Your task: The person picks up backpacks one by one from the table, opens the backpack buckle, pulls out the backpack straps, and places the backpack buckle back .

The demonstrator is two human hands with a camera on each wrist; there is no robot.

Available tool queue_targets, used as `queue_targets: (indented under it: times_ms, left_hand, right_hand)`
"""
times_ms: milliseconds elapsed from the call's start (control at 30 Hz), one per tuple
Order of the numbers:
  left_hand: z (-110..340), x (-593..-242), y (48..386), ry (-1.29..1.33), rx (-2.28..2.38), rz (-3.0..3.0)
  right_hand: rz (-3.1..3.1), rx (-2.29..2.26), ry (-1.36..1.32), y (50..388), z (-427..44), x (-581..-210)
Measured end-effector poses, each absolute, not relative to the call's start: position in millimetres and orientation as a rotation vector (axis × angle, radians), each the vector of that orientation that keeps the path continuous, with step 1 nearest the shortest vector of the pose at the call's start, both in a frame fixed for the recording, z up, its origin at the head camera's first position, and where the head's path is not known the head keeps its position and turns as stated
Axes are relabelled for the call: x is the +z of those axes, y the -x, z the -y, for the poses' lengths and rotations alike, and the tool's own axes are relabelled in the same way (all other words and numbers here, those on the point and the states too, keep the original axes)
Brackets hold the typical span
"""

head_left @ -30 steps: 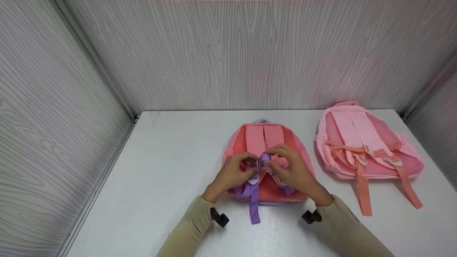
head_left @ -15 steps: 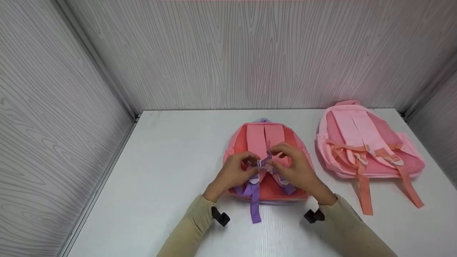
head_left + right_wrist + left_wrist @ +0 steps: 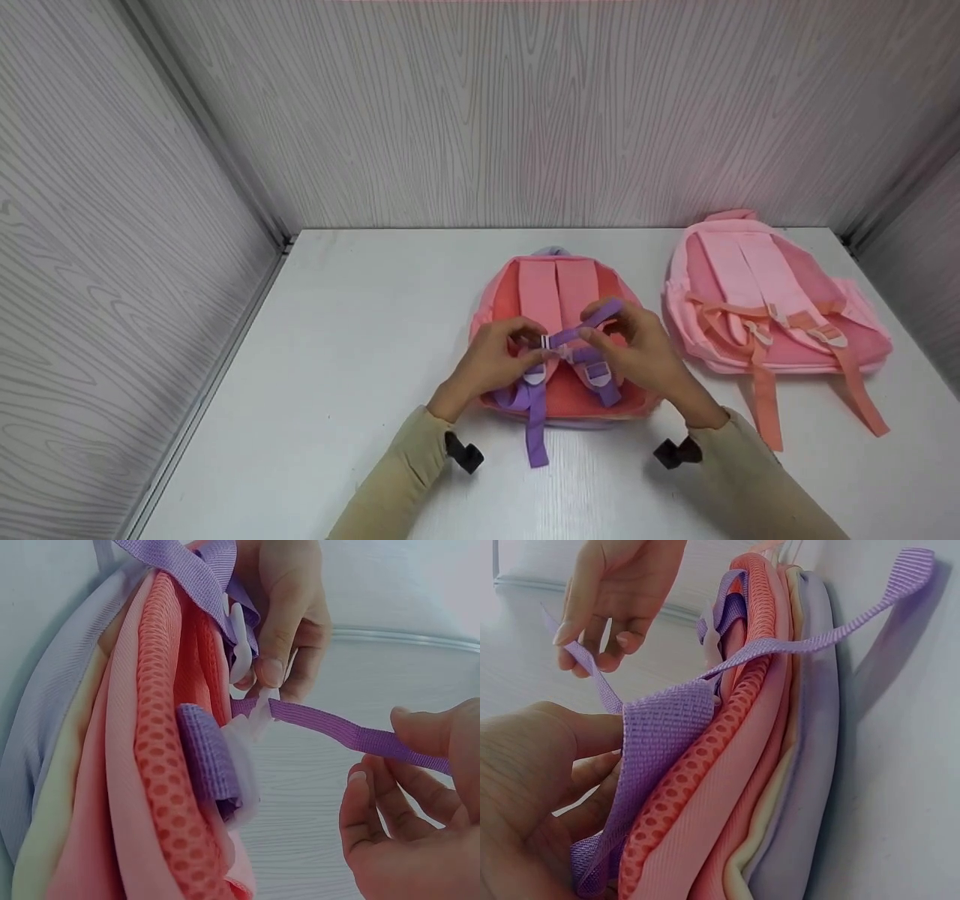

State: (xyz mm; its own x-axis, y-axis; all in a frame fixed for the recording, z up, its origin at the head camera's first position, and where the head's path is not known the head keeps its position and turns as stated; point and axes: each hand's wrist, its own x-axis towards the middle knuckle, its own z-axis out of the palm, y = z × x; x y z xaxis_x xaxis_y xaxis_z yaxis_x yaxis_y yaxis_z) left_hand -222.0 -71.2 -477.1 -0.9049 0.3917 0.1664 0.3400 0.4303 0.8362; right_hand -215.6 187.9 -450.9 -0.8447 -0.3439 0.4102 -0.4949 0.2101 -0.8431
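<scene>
The left hand [image 3: 491, 360] pinches the white clip [image 3: 260, 711], and the right hand [image 3: 646, 356] holds the purple strap [image 3: 322, 724] near its end. The strap runs from the clip to the right hand, above the bag [image 3: 536, 289] lying on the surface [image 3: 360, 330].

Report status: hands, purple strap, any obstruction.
Left hand pinches white buckle. Right hand holds purple strap that leads from buckle. Coral backpack lies straps up. Pink backpack apart, not in the way.
</scene>
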Motion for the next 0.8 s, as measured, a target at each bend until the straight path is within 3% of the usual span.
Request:
queue_targets:
  times_ms: [800]
  left_hand:
    - [70.8,-478.7,222.5,-0.705,1.483,-2.659]
  right_hand:
    - [2.515,1.999,-0.33,209.4,-240.0,-449.2]
